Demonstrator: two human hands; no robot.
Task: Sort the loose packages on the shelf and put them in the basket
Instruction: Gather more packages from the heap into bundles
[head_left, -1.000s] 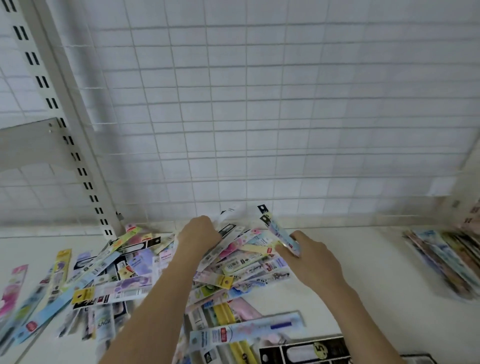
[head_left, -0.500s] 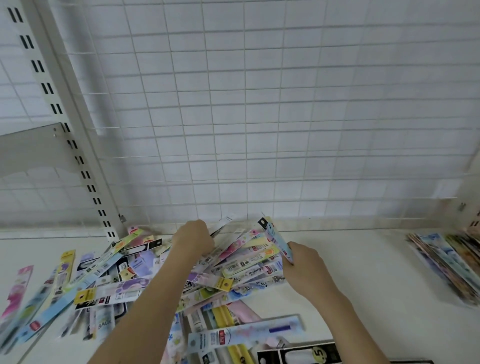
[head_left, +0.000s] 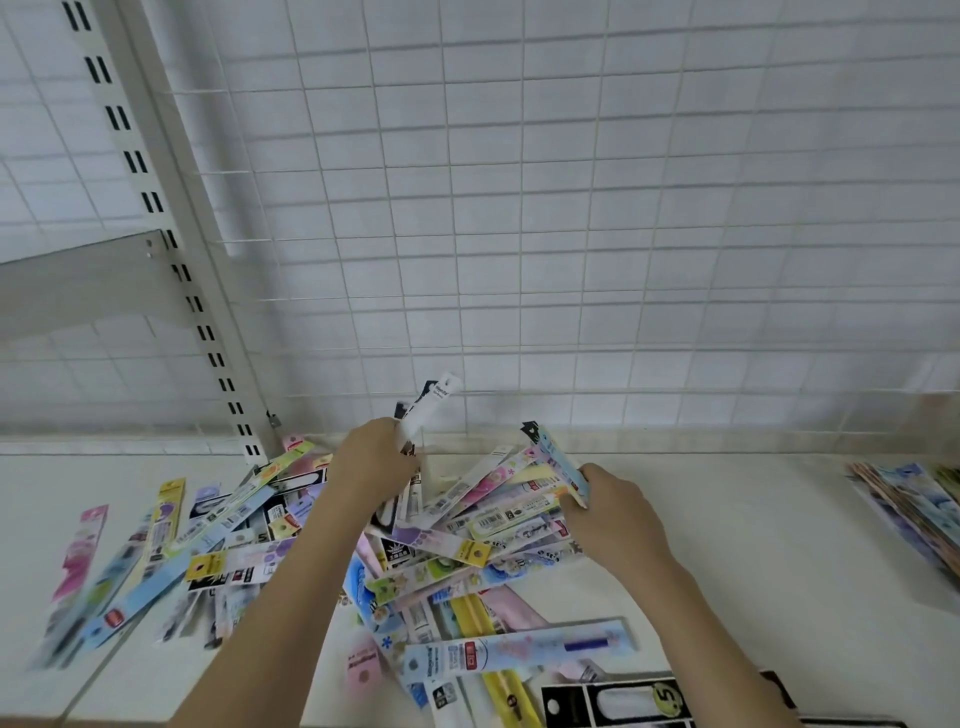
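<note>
Left hand (head_left: 375, 460) curls round a white package (head_left: 429, 410), its top end tilted up toward the wire grid wall (head_left: 571, 234). Right hand (head_left: 613, 512) pinches the near ends of a fanned bunch of packages (head_left: 519, 488), a blue one (head_left: 558, 462) standing on edge against the thumb. Both forearms reach in from below, over the loose pile of packages (head_left: 249, 540) scattered across the white shelf (head_left: 753, 545). Well off to the right lies a tidy stack (head_left: 914, 514) at the shelf's edge. Left of the pile, a slotted upright (head_left: 171, 234) rises from the shelf.
</note>
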